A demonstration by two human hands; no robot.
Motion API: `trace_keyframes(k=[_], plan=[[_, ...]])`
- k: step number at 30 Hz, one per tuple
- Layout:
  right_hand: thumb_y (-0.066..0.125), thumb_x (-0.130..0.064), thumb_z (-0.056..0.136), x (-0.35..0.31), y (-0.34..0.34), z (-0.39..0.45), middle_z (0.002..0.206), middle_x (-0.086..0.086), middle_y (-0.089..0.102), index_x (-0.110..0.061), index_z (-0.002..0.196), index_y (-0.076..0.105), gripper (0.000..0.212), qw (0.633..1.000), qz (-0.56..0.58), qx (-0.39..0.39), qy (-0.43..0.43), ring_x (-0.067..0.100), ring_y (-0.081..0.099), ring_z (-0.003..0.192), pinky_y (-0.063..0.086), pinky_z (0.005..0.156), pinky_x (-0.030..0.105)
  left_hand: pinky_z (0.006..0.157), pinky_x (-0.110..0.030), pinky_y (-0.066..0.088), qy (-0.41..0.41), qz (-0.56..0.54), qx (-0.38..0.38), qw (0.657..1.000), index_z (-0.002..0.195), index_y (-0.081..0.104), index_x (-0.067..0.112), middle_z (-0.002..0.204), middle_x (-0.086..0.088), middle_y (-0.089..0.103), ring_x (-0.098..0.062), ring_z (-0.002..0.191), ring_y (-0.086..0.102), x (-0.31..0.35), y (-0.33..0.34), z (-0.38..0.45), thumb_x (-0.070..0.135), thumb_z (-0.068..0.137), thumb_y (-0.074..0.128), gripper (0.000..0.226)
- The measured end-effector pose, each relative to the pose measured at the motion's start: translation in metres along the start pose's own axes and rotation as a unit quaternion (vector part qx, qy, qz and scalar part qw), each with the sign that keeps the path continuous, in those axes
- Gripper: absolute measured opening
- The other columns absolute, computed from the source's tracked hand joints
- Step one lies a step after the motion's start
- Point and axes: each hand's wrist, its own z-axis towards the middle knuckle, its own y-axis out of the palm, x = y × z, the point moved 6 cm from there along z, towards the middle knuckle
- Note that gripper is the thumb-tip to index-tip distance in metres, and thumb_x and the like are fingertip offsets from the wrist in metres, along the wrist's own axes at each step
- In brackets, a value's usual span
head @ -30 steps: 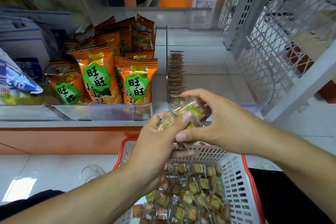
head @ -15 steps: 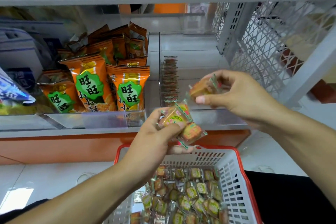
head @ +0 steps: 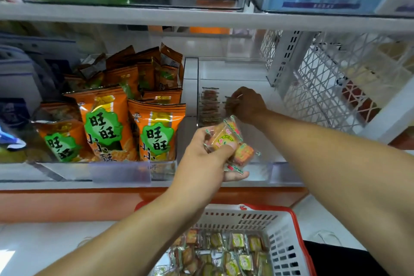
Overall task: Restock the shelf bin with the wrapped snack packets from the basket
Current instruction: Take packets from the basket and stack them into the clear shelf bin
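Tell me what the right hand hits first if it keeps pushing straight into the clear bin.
Probably the bin's clear back wall: the right hand, setting a packet beside the packet row, has bare bin floor beyond it; depth is unclear.

Bright, even shop light; soft wide-angle picture.
The shelf edge bows near the corners, the right hand inside the bin sits in shadow, and upper packaging is blurred.

The right hand, which was pinching one packet in front of the shelf half a second ago, is now reaching deep into the clear bin, setting it beside the standing row. The left hand is lifting its remaining packets higher, nearer the bin's front.
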Motion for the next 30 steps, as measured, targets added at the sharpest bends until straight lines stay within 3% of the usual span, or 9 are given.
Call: trace_keyframes(k=[5,10,13,16,22,25,27,29,30], plan=[[0.065,-0.01,0.085,-0.007,0.015,0.015,0.114,0.015,0.066,-0.012,0.116,0.062,0.032,0.997,0.054,0.058,0.016,0.032,0.062,0.102,0.049,0.078,0.032,0.066,-0.038,0.064,-0.022,-0.02,-0.011,0.999,0.114,0.061,0.02,0.1,-0.004,0.075,-0.027,0.086,0.078,-0.003,0.0,0.001,0.007,0.098,0.064,0.021],[0.066,-0.017,0.086,-0.003,0.023,0.017,0.097,0.01,0.055,-0.013,0.119,0.047,0.039,0.988,0.092,0.097,0.072,0.036,0.062,0.098,0.041,0.074,0.032,0.069,-0.04,0.065,-0.029,-0.021,-0.011,0.999,0.111,0.062,0.019,0.092,-0.001,0.077,-0.029,0.09,0.078,-0.003,0.0,0.001,0.008,0.098,0.065,0.018],[0.07,-0.026,0.088,-0.001,0.023,0.019,0.112,0.016,0.063,-0.011,0.117,0.054,0.036,0.992,0.067,0.075,0.074,0.035,0.061,0.106,0.041,0.076,0.029,0.069,-0.04,0.064,-0.032,-0.022,-0.013,0.999,0.112,0.061,0.017,0.1,-0.005,0.077,-0.027,0.09,0.078,-0.003,0.002,0.0,0.008,0.098,0.065,0.018],[0.075,-0.021,0.083,0.002,0.015,0.021,0.119,0.014,0.067,-0.011,0.118,0.061,0.04,0.994,0.061,0.055,0.069,0.03,0.062,0.11,0.045,0.083,0.027,0.066,-0.037,0.064,-0.032,-0.026,-0.014,0.999,0.114,0.06,0.017,0.099,-0.003,0.075,-0.026,0.089,0.078,-0.002,0.002,-0.001,0.007,0.098,0.064,0.019],[0.071,-0.015,0.088,0.013,0.008,0.017,0.133,0.017,0.059,-0.013,0.138,0.048,0.056,0.989,0.092,0.007,0.115,0.031,0.061,0.117,0.051,0.096,0.034,0.068,-0.037,0.064,-0.026,-0.024,-0.023,0.999,0.118,0.059,0.017,0.112,-0.01,0.071,-0.027,0.09,0.078,0.0,0.003,-0.006,0.008,0.1,0.062,0.021],[0.07,-0.022,0.091,-0.007,-0.013,0.002,0.134,0.011,0.059,-0.014,0.133,0.055,0.045,0.995,0.066,0.02,0.075,0.027,0.059,0.12,0.046,0.089,0.026,0.068,-0.037,0.064,-0.022,-0.037,-0.02,0.999,0.119,0.058,0.016,0.115,-0.012,0.071,-0.028,0.094,0.077,0.001,0.003,-0.01,0.006,0.1,0.062,0.022],[0.071,-0.026,0.091,-0.032,-0.034,-0.019,0.125,0.007,0.066,-0.018,0.118,0.065,0.029,0.996,0.086,0.026,0.027,0.024,0.063,0.113,0.051,0.092,0.033,0.069,-0.038,0.064,-0.018,-0.05,-0.014,0.999,0.121,0.057,0.014,0.119,-0.015,0.069,-0.028,0.096,0.077,0.002,0.003,-0.013,0.004,0.099,0.062,0.025],[0.073,-0.03,0.09,-0.056,-0.053,-0.053,0.109,0.006,0.074,-0.02,0.1,0.071,0.015,0.988,0.151,-0.023,-0.007,0.021,0.071,0.098,0.059,0.082,0.039,0.069,-0.037,0.064,-0.012,-0.067,-0.01,0.998,0.122,0.056,0.012,0.119,-0.016,0.069,-0.029,0.097,0.076,0.004,0.002,-0.016,0.003,0.099,0.061,0.026],[0.074,-0.035,0.088,-0.067,-0.06,-0.076,0.102,0.005,0.076,-0.021,0.095,0.071,0.016,0.981,0.179,-0.073,-0.018,0.016,0.073,0.089,0.061,0.071,0.035,0.069,-0.037,0.064,-0.009,-0.074,-0.011,0.997,0.123,0.056,0.011,0.119,-0.016,0.069,-0.03,0.097,0.076,0.005,0.002,-0.018,0.003,0.099,0.062,0.026]])
